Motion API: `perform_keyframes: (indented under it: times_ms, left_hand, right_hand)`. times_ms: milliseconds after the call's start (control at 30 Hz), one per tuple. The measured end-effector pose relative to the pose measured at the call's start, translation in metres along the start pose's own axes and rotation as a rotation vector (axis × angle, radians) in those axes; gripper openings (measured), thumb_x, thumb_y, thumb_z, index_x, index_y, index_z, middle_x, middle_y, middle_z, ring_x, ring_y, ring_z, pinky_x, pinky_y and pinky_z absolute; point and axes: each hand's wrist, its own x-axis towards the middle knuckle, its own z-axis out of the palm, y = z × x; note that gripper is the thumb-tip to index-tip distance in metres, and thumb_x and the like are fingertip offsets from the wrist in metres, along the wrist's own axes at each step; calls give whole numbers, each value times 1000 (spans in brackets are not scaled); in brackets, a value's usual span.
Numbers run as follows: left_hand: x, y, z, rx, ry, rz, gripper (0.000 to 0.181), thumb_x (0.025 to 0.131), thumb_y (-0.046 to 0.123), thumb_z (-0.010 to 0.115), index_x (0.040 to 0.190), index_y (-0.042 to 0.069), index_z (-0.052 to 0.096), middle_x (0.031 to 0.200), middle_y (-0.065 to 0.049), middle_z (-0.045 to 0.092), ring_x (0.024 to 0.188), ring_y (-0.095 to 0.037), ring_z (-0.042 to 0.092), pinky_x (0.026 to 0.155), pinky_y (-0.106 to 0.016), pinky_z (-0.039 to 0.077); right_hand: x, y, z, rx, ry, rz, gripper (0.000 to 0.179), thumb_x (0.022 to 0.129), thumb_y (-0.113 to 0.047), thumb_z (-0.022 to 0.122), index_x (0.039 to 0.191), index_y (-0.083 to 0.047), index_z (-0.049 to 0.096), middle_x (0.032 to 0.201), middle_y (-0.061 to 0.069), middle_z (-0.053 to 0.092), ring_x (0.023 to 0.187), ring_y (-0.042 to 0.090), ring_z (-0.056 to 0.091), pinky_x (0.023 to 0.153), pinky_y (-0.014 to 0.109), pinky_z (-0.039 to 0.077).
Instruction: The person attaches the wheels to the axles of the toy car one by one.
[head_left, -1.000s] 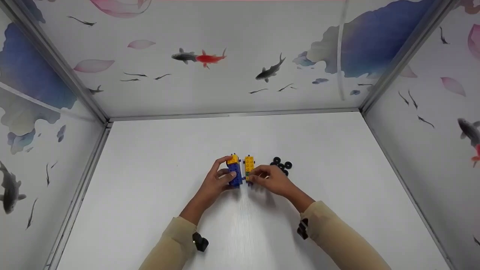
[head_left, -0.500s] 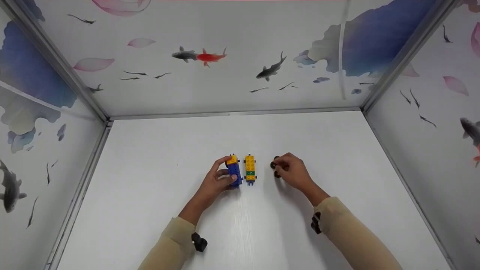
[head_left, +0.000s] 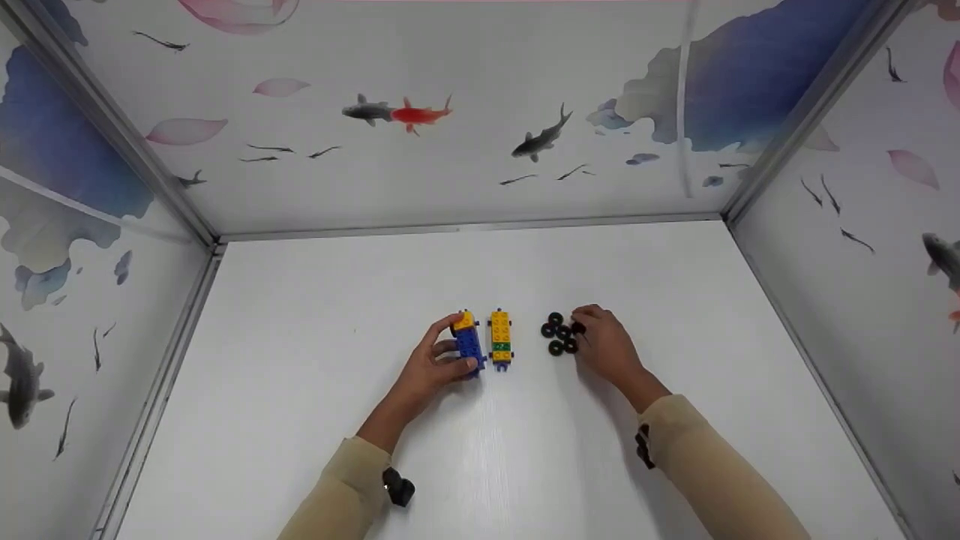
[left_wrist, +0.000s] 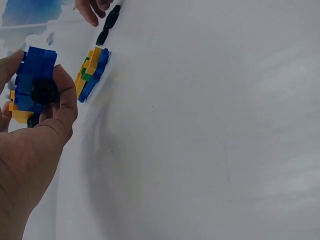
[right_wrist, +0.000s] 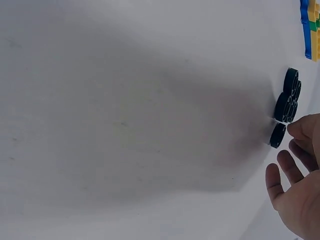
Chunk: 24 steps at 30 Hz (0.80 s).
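My left hand (head_left: 431, 365) grips a blue and yellow toy block car (head_left: 468, 343), fingers on its far side and thumb on the near one. In the left wrist view a black wheel (left_wrist: 44, 92) sits on the car's blue side. A second block car (head_left: 500, 334), yellow with a green strip over a blue base, lies just right of it; dark axle ends stick out without wheels. Several black wheels (head_left: 556, 348) lie in a cluster further right. My right hand (head_left: 609, 346) is at the cluster's right side, fingers loosely bent, fingertips by the outermost wheel (right_wrist: 278, 135).
The white tabletop (head_left: 337, 450) is bounded by a back wall (head_left: 465, 180) printed with fish and petals, and by similar side walls. Metal strips run along the table's edges. A black device (head_left: 398, 487) is worn at the left sleeve cuff.
My right hand has left the yellow and green car and moved right to the wheels, now at their right side with the cluster uncovered. My left hand keeps the blue car in nearly the same place.
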Motion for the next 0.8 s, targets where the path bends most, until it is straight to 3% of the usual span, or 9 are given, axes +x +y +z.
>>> perform_keyframes:
  times_ms: [300,567,800]
  left_hand:
    - [0,-2,-1,8,13,9,89,93,26,92,164,48,43,157,-20,54,132,-33,67,105,-40,65]
    - [1,-2,-1,-8,20,0,98,93,24,92,169,47,34,157,-24,53,124,-32,73,105,-41,65]
    - [2,-1,-1,-22,14,-21,104,93,24,92,172,46,27,160,-25,51,127,-32,73,103,-42,66]
  right_hand:
    - [-4,5,2,-76,-12,-26,29,102,0,73,131,6,76,136,21,71,121,44,67,99,58,61]
    - [-5,8,-1,-38,-9,7,17,102,3,72,117,4,79,124,21,74,113,42,68,101,56,60]
    - [-6,9,-3,3,-10,50,22,102,1,73,123,1,78,126,19,74,117,41,67,104,56,59]
